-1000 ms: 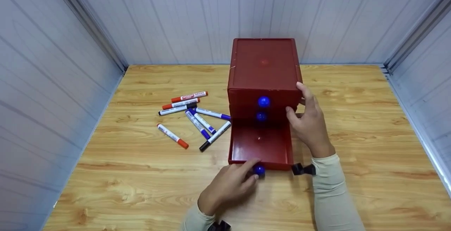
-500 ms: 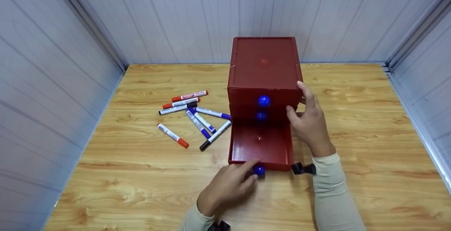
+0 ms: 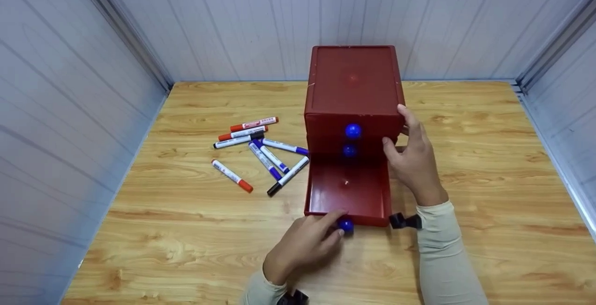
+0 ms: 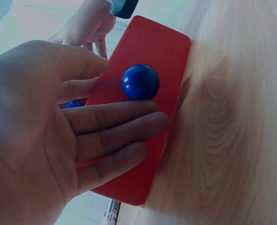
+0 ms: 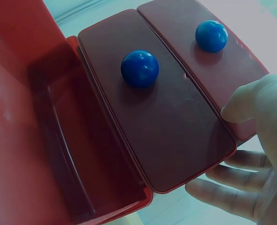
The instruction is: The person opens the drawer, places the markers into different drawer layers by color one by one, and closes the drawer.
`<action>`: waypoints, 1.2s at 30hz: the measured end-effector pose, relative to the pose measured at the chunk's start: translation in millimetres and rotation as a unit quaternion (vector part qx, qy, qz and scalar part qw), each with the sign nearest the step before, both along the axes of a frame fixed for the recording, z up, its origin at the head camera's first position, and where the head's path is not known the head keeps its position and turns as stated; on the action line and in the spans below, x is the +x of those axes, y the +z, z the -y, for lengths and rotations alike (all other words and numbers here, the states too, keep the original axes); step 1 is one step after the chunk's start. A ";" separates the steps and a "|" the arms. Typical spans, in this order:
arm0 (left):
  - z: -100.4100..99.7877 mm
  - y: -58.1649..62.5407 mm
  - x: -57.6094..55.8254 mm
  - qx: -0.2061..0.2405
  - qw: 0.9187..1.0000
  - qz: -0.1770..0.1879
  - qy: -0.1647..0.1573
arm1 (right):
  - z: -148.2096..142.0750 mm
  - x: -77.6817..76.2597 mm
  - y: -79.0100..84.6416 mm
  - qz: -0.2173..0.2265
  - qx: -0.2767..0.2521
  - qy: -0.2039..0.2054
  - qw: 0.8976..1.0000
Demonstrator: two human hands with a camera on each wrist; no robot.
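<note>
A dark red drawer cabinet (image 3: 354, 81) stands on the table, its bottom drawer (image 3: 347, 195) pulled out with a bare floor. Blue ball knobs mark the fronts: an upper knob (image 3: 353, 131), a middle knob (image 3: 349, 150) and the bottom drawer's knob (image 4: 141, 82). At that bottom front is my left hand (image 3: 302, 244), index finger over the rim, the other fingers straight across the front beside the knob. My right hand (image 3: 414, 160) rests at the cabinet's front right corner. Its thumb (image 5: 242, 105) touches the front, while the fairly straight fingers reach along the side.
Several markers lie left of the cabinet, among them a red-capped marker (image 3: 232, 175) apart from the others and a black-capped marker (image 3: 287, 177) close by the drawer. White panel walls (image 3: 242, 21) enclose the wooden table (image 3: 172, 240) at the back and both sides.
The head view has shifted slightly, so everything sits a little further right in it. Both hands, the cabinet and the pulled-out drawer keep the same positions relative to each other.
</note>
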State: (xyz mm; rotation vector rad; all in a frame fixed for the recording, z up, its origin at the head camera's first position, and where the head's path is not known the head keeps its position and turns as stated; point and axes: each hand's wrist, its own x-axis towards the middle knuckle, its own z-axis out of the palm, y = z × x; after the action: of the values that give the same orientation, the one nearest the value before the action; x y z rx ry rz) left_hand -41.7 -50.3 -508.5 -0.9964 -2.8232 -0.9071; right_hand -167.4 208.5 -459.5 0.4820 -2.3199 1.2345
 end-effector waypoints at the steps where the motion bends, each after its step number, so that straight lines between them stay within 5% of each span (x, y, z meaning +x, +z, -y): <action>1: -0.6 0.3 0.0 -0.001 1.000 0.003 0.001 | -0.5 0.0 0.1 -0.001 0.000 0.000 1.000; 11: 3.7 8.0 -1.7 -0.003 0.999 0.039 0.007 | -0.3 -0.9 -0.2 -0.005 0.001 0.000 1.000; 19: 16.3 16.1 -11.1 0.072 0.997 -0.026 0.028 | -0.4 -0.3 -0.2 0.003 0.003 -0.003 1.000; 27: 32.9 9.5 -27.3 0.171 0.979 -0.103 0.043 | -0.5 -1.4 -0.9 -0.002 0.000 0.001 1.000; 36: 52.3 5.4 -45.8 0.184 0.967 -0.141 0.108 | -1.7 -1.2 -1.5 -0.005 0.003 0.000 1.000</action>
State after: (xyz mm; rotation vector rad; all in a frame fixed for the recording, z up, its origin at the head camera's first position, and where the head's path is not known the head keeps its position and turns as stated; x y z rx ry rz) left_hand -87.5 -102.6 -503.1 -0.6905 -2.3540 -1.1050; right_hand -168.7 210.2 -461.0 0.4894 -2.3151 1.2237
